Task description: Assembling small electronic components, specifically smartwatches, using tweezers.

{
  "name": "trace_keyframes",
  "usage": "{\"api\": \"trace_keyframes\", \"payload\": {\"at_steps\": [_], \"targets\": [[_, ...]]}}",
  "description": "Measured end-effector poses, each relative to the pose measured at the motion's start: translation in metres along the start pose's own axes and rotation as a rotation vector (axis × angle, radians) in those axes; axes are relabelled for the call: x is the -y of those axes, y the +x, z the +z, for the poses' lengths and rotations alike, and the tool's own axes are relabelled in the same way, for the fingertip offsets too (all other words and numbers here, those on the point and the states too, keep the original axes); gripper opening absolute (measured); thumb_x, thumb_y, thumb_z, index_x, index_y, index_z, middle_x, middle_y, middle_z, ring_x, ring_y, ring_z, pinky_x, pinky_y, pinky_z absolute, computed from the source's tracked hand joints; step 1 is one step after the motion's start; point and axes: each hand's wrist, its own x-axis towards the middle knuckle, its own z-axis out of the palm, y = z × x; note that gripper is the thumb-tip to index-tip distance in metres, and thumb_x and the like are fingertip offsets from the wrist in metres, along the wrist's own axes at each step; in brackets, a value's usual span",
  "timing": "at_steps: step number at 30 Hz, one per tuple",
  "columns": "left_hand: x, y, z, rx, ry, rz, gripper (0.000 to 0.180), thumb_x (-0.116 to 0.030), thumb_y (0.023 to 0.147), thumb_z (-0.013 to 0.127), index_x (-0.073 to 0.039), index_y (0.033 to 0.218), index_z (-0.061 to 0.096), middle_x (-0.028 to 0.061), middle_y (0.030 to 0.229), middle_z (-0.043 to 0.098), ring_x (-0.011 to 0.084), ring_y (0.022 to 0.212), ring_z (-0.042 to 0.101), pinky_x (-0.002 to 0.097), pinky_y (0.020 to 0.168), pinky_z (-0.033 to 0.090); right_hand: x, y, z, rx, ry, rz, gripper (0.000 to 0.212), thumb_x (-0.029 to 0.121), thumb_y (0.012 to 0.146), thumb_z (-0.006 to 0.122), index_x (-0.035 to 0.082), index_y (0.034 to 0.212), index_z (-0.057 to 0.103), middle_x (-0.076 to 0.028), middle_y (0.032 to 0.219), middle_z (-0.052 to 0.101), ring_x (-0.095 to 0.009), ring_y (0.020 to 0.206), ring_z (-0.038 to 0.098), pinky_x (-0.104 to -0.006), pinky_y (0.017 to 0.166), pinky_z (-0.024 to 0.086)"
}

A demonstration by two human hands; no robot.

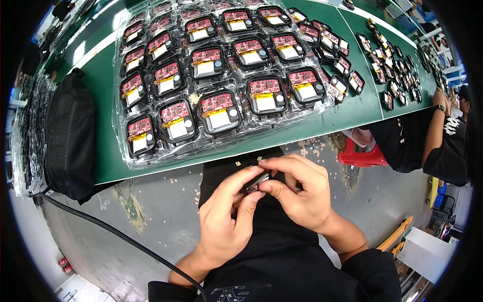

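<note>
Above my lap, just off the table's near edge, both my hands hold one small smartwatch body, a black case with a bit of red circuit board showing. My left hand pinches it from the left between thumb and fingers. From the right, my right hand grips its other side, thumb tip against it. The fingers cover most of the case, and it is tilted. Beyond my hands, a clear plastic tray bears rows of similar open watch cases, each with a red board and a white battery.
Loose watch units lie piled right of the tray on the green table, with more farther right. A black mesh bag stands at the left, near stacked clear trays. A black cable crosses lower left. Another person sits right, near a red stool.
</note>
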Motion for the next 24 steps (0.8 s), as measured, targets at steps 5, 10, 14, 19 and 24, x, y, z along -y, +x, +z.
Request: {"api": "trace_keyframes", "payload": {"at_steps": [5, 10, 14, 19, 24], "targets": [[0.009, 0.008, -0.002, -0.154, -0.094, 0.141, 0.02, 0.011, 0.089, 0.07, 0.007, 0.108, 0.065, 0.0167, 0.107, 0.065, 0.0189, 0.089, 0.073, 0.0255, 0.074, 0.064, 0.006, -0.006, -0.001, 0.058, 0.194, 0.329, 0.026, 0.008, 0.084, 0.081, 0.001, 0.104, 0.067, -0.002, 0.073, 0.064, -0.003, 0.051, 0.039, -0.0261, 0.045, 0.029], [0.011, 0.013, -0.016, 0.051, 0.074, 0.131, 0.026, 0.006, 0.093, 0.068, 0.005, 0.118, 0.069, 0.0198, 0.11, 0.071, 0.0191, 0.086, 0.073, 0.0285, 0.07, 0.064, 0.005, -0.001, -0.004, 0.102, 0.145, 0.355, 0.024, 0.01, 0.084, 0.082, 0.001, 0.1, 0.067, 0.0, 0.067, 0.061, -0.002, 0.05, 0.034, -0.026, 0.044, 0.026], [0.005, 0.015, -0.02, 0.116, 0.028, 0.041, 0.028, 0.004, 0.096, 0.065, 0.002, 0.123, 0.068, 0.0191, 0.114, 0.072, 0.0173, 0.085, 0.073, 0.0278, 0.069, 0.063, 0.007, -0.002, -0.009, 0.136, 0.089, 0.399, 0.022, 0.011, 0.085, 0.081, 0.001, 0.098, 0.067, -0.003, 0.072, 0.065, -0.002, 0.052, 0.036, -0.0256, 0.045, 0.028], [0.0, 0.02, -0.021, 0.11, -0.05, -0.159, 0.024, 0.002, 0.1, 0.06, 0.008, 0.122, 0.066, 0.0212, 0.113, 0.073, 0.019, 0.089, 0.073, 0.0266, 0.069, 0.064, 0.012, 0.0, -0.003, 0.111, 0.143, 0.421, 0.02, 0.011, 0.086, 0.08, 0.001, 0.097, 0.067, -0.002, 0.069, 0.063, -0.002, 0.052, 0.036, -0.0257, 0.046, 0.029], [0.006, 0.017, -0.021, 0.161, -0.042, -0.061, 0.027, 0.003, 0.099, 0.06, 0.009, 0.126, 0.061, 0.0238, 0.121, 0.069, 0.0206, 0.094, 0.072, 0.0284, 0.071, 0.064, 0.001, -0.009, 0.0, 0.128, 0.242, 0.482, 0.017, 0.008, 0.089, 0.077, 0.0, 0.096, 0.065, 0.001, 0.064, 0.054, -0.002, 0.054, 0.036, -0.0253, 0.047, 0.032]]}}
